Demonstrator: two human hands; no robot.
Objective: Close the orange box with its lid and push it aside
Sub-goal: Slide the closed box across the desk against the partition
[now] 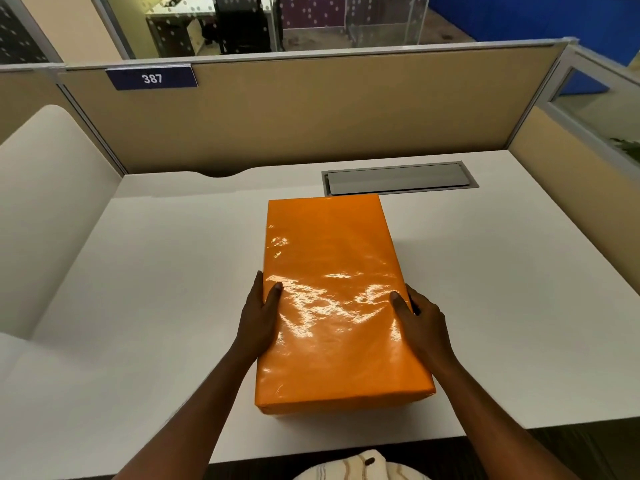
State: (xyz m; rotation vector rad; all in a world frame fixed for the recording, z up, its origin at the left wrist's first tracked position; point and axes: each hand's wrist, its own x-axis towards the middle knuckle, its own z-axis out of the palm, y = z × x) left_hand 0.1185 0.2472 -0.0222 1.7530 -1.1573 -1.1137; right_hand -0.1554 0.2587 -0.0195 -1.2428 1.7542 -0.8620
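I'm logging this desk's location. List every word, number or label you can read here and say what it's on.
"387": white digits on the dark blue sign clipped to the top of the tan partition.
The orange box shows no print, only glare.
Nothing else is readable.

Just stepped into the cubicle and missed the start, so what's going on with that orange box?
A person is holding an orange box on the white desk with both bare hands. The left hand grips its left side and the right hand its right side, thumbs resting on the glossy orange lid. The lid appears to be on, so the box looks closed. It sits in the middle of the desk, in front of the grey cable hatch, not yet pushed aside.
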